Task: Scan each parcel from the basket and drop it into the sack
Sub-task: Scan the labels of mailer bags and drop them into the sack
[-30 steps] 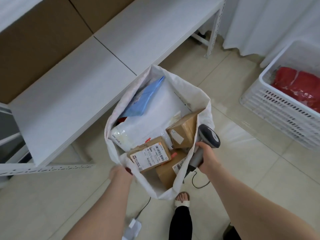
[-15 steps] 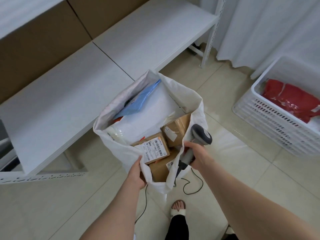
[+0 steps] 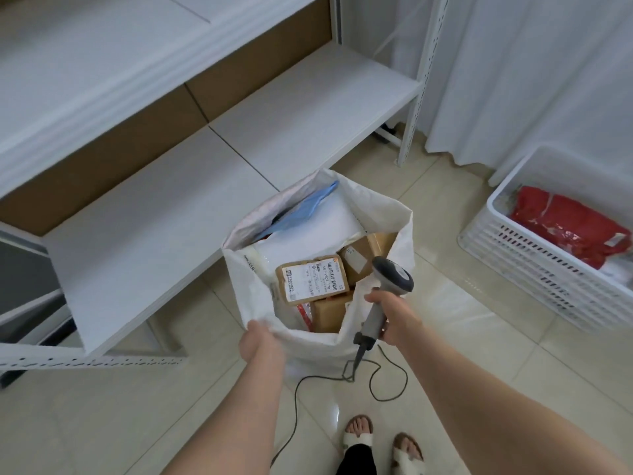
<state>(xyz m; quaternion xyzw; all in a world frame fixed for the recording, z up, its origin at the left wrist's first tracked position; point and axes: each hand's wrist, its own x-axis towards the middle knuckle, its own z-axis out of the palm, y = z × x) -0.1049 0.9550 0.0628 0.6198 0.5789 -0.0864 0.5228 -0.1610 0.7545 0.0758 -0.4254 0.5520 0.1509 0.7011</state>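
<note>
So the sack is being held open at its near rim by the left hand, with the fabric being pinched in its curled fingers. The right hand is being wrapped round the handle of the barcode scanner, which is being held just over the sack's near-right edge with its head tipped down into the opening.

Inside the sack, a labelled cardboard box is lying on top with more brown boxes beside it, and a blue mailer is being squeezed against the sack's far side. A red parcel is sitting unscanned in the white basket, well off to the sack's right.

What could go wrong here, imo:

- The scanner is being aimed pretty much at the top box's label, so a bagged parcel could get read twice.
- The cable is being trailed in loops over the floor right at the sack's near side, just ahead of the sandalled feet. On a step toward the basket it could be snagged and the scanner yanked.
- The sack is being propped by that one hand only and is looking fairly full. If the rim is let go, it could slump and boxes could be tipped out over its near edge.
- Both hands are being used, so one has to be freed before the red parcel can be grabbed.
</note>
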